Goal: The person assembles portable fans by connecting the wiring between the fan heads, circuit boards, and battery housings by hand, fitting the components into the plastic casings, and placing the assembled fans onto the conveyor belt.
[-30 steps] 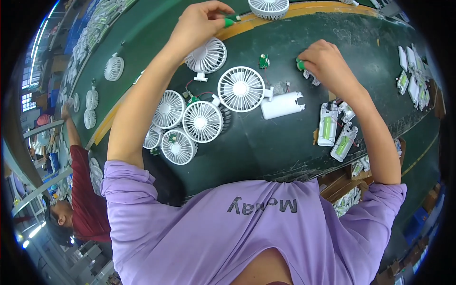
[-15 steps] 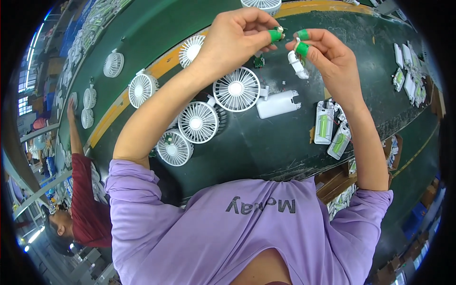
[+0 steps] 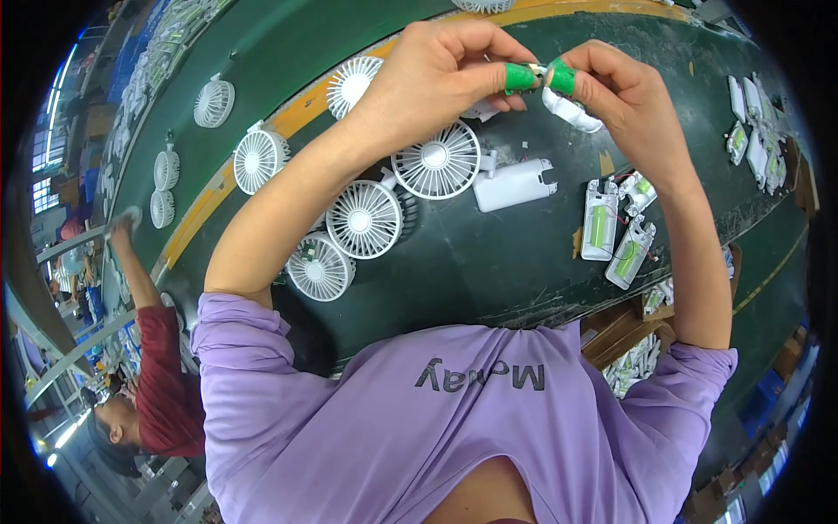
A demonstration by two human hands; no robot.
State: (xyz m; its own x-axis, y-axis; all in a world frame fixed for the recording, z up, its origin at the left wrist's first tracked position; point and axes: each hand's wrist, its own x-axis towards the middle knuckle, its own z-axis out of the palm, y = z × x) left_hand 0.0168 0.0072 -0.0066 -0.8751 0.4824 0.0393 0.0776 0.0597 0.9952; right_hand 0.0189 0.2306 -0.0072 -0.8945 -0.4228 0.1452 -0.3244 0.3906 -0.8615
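My left hand point(image 3: 463, 74), its thumb wrapped in green tape, is closed in a pinch on a small circuit board with a white socket point(image 3: 538, 68). Against it, my right hand point(image 3: 615, 92), also green-taped, pinches a small wire plug, mostly hidden by the fingertips. A white curved plastic part point(image 3: 572, 112) hangs just under the right fingers. Below the hands lies a white fan point(image 3: 436, 157) joined to a flat white handle point(image 3: 513, 185). Part of another white piece point(image 3: 481, 110) shows beneath my left fingers.
More white fans point(image 3: 363, 220) lie by my left forearm. Handle shells with green battery cells point(image 3: 601, 220) are near my right forearm, others point(image 3: 758, 131) at the far right. A yellow strip point(image 3: 297, 109) borders the green belt. At the left, a person in a dark red sleeve point(image 3: 161, 349) reaches out.
My hands have come together, bringing the plug against the small board. The white curved part has swung rightward and up with my right hand. The person at the left has shifted their arm.
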